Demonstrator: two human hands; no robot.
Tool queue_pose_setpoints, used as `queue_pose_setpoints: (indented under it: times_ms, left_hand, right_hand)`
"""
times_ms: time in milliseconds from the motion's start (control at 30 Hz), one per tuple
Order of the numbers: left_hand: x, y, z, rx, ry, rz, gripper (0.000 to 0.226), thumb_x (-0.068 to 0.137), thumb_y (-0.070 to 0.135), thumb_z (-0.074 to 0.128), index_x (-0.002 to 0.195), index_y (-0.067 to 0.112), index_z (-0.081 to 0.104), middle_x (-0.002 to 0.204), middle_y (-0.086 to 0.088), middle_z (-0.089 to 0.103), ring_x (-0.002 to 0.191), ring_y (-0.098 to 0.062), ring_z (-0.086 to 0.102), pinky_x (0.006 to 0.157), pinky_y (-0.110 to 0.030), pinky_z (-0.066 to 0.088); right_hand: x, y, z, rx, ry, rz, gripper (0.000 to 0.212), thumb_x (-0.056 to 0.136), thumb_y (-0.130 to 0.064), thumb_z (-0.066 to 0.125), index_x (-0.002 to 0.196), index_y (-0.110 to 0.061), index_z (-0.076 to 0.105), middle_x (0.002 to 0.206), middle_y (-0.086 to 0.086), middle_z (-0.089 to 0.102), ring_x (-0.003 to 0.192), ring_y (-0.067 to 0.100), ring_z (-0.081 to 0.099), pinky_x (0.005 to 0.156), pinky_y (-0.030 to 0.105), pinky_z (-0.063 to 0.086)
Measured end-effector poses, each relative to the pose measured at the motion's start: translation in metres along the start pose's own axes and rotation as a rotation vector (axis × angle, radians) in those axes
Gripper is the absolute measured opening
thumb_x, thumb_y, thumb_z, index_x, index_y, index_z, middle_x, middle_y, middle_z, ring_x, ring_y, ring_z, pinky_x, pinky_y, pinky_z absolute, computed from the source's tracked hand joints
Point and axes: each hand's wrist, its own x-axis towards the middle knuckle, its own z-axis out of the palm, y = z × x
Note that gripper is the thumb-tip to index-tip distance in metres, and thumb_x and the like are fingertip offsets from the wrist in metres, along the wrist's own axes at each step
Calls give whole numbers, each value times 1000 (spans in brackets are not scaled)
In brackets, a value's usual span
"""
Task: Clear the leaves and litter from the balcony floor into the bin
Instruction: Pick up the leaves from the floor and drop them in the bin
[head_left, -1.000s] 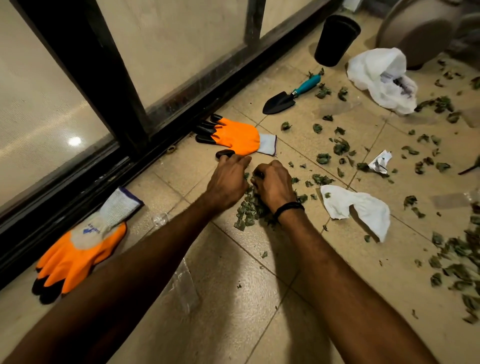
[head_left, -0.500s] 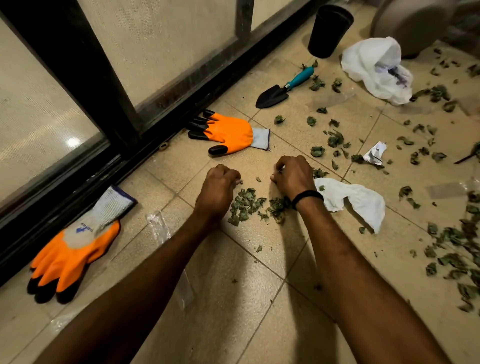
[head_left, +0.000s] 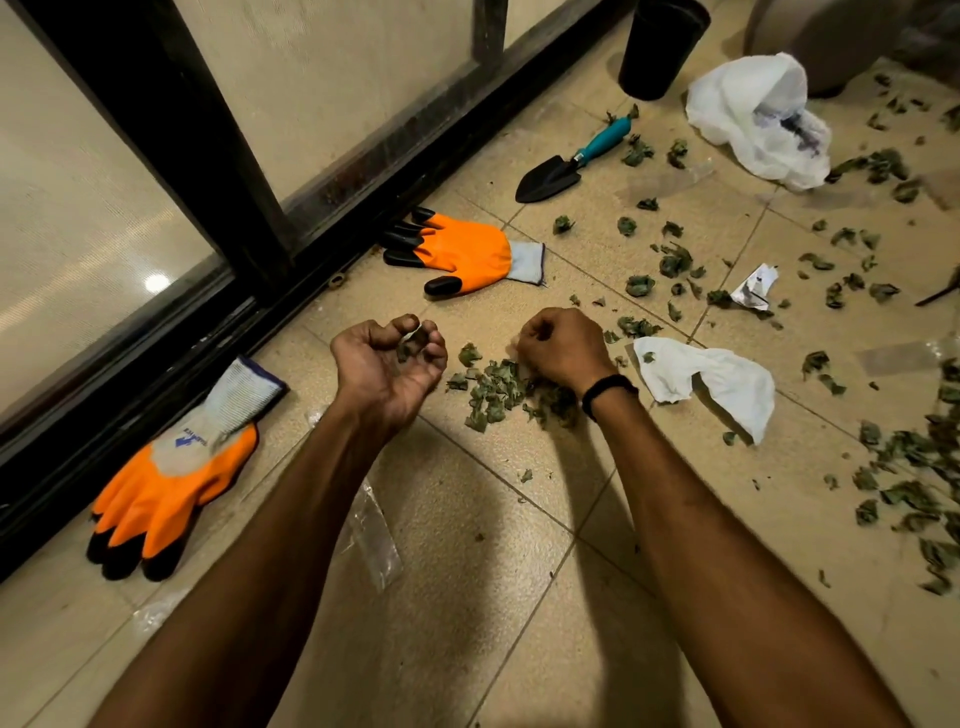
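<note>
Leaves (head_left: 498, 389) lie heaped between the hands, apparently for scooping; the left hand (head_left: 389, 358) curls palm-up around a few, while the right hand (head_left: 563, 345) is clenched against the heap, its contents hidden.

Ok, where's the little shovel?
The little shovel lies on the floor tiles in the upper middle of the head view, between the farther orange glove and the black pot, its blue handle pointing toward the pot.
</note>
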Motion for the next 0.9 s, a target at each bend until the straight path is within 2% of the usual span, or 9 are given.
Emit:
queue_pose_setpoints:
  times_ms: [100,167,267,433,567,633,700,800,900]
  left_hand:
    - [1,-1,-3,344,55,125,17,80,19,45,88,9,57,80,-7,61,70,-19,52,63,-27,41]
    - [6,-6,-8,889,127,353,22,97,21,43,97,11,63,82,0,63,71,-17,53,61,-29,44]
    - [13,-18,-22,1741,71,738,36,108,38,33,115,14,60,100,2,61,91,-15,52,85,-40,49]
    - [27,-44,-36,2264,61,901,50,101,58,39,133,20,47,115,-12,56,101,-25,44,86,-40,39]
    - [39,-50,-36,2277,90,966,29,105,40,38,115,18,53,104,-9,57,91,-22,43,77,-35,35]
    - [39,-51,-33,2153,67,1041,29,107,33,32,103,14,54,93,-7,57,85,-22,45,80,-38,35]
    - [31,-51,-29,1972,54,1057,34,108,27,29,93,12,55,84,-5,56,79,-23,49,83,-41,37]
    - [21,-48,-19,1566,176,763,35,108,28,33,90,12,58,80,0,57,72,-17,51,69,-35,39]
    - [13,-42,-7,871,182,310,27,100,22,37,78,17,51,71,0,52,57,-13,36,54,-29,27]
  right_hand:
    - [-9,-4,15,-230,22,-102,6,88,-16,73,93,-12,72,95,4,63,83,16,56,72,22,38]
    - [-10,-7,15,-198,39,-107,8,89,-9,67,89,-12,74,92,4,72,86,17,63,72,20,43]
    - [-12,-9,6,81,60,-4,6,86,-10,73,86,-16,74,89,-5,72,87,10,66,82,23,53]
    - [-11,-2,-21,543,39,156,15,90,-5,68,80,-15,70,89,2,71,78,15,69,80,33,60]
    - [-12,9,-33,643,91,248,15,90,-4,68,76,-10,69,94,11,70,71,16,66,66,25,59]
    - [-16,18,-36,452,119,197,7,85,-14,76,80,-11,72,87,8,73,74,17,67,74,33,60]
    - [-20,25,-36,176,84,145,25,77,-30,84,89,-12,72,85,1,70,79,14,64,78,32,55]
    - [-28,26,-26,-206,-13,101,32,74,-34,85,94,-13,71,88,-1,65,85,15,58,79,30,50]
    - [-29,27,-21,-195,53,105,5,84,-15,73,87,-11,74,92,2,73,86,18,64,77,28,50]
